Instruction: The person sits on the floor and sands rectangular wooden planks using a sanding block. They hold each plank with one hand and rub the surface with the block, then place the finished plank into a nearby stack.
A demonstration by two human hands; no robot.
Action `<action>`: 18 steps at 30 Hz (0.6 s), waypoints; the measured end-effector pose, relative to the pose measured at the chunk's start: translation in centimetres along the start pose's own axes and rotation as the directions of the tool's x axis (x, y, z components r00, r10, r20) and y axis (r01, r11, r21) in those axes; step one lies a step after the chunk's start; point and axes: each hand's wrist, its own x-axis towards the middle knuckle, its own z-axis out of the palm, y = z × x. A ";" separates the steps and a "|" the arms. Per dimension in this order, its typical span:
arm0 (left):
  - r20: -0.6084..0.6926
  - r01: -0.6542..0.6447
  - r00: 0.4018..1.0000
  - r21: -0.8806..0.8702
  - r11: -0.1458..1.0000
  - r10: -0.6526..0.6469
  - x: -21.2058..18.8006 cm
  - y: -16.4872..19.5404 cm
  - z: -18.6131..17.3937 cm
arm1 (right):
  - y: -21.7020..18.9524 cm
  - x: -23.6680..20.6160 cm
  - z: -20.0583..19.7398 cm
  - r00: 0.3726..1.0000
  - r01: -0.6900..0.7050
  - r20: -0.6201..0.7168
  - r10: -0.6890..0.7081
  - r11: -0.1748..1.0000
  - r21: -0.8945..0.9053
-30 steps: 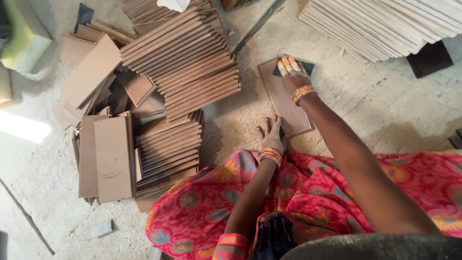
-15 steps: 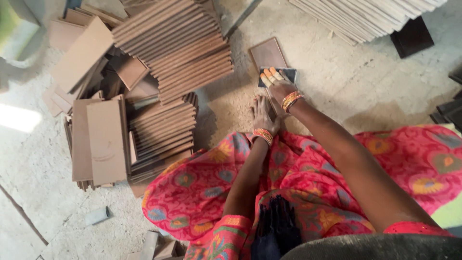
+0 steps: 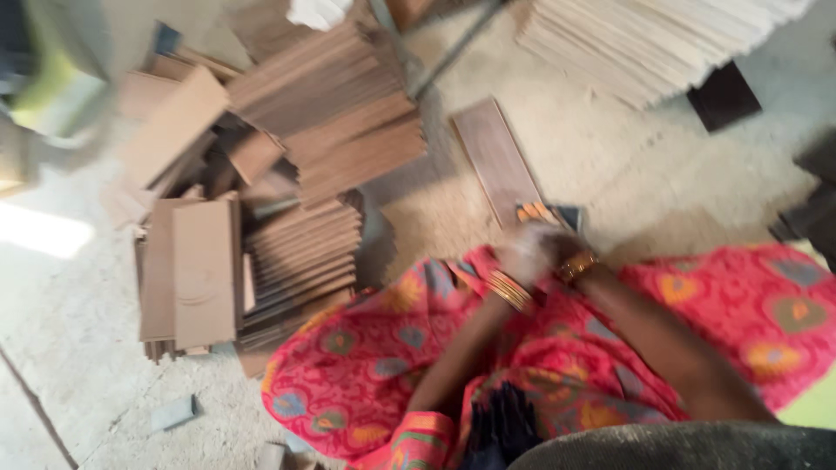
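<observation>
Head view, blurred: the left hand (image 3: 520, 254) and right hand (image 3: 550, 239) meet just above the red patterned lap (image 3: 374, 365); their grip cannot be told. A small dark pad with orange stripes (image 3: 544, 211) lies at the fingertips, beside a flat brown rectangular board (image 3: 496, 157) on the floor. Stacks of brown boards (image 3: 331, 113) lie left.
</observation>
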 end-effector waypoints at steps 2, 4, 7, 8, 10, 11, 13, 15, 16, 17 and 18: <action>0.178 -0.085 0.974 -0.298 0.951 0.143 1.4 6.0 2.0 | -0.1 1.3 -0.7 0.999 -0.031 -0.009 0.031 0.999 0.015; 0.360 -0.015 0.889 -0.596 0.803 0.284 3.5 11.5 3.6 | -0.3 2.9 -1.6 0.999 -0.041 -0.027 0.042 0.999 0.010; 0.503 0.197 0.772 -0.769 0.608 0.387 7.8 14.5 3.7 | -0.3 5.2 -3.6 0.998 -0.058 -0.042 0.057 0.998 -0.010; 0.524 0.243 0.754 -0.783 0.572 0.396 9.2 14.3 3.3 | -0.3 6.0 -4.3 0.997 -0.066 -0.043 0.065 0.998 -0.015; 0.541 0.294 0.742 -0.793 0.533 0.395 10.8 14.7 2.7 | -0.3 7.0 -5.7 0.994 -0.101 -0.040 0.100 0.995 -0.013; 0.543 0.305 0.744 -0.794 0.526 0.389 11.0 15.4 2.7 | -0.4 7.5 -6.4 0.993 -0.112 -0.027 0.112 0.994 -0.011; 0.540 0.320 0.754 -0.799 0.508 0.374 10.5 17.8 2.7 | -0.7 8.1 -7.6 0.993 -0.122 0.001 0.122 0.993 0.007; 0.535 0.332 0.770 -0.802 0.497 0.349 9.4 20.5 2.5 | -1.3 8.6 -8.6 0.985 -0.171 0.005 0.172 0.985 -0.020; 0.529 0.332 0.777 -0.804 0.493 0.340 8.8 21.8 2.4 | -1.8 8.6 -9.0 0.980 -0.197 0.007 0.197 0.980 -0.030; 0.522 0.333 0.788 -0.808 0.487 0.327 8.3 23.0 2.1 | -2.4 8.6 -9.3 0.977 -0.214 0.001 0.214 0.976 -0.044; 0.515 0.335 0.796 -0.812 0.477 0.318 7.8 24.1 1.9 | -3.1 8.4 -9.6 0.973 -0.233 -0.007 0.233 0.971 -0.060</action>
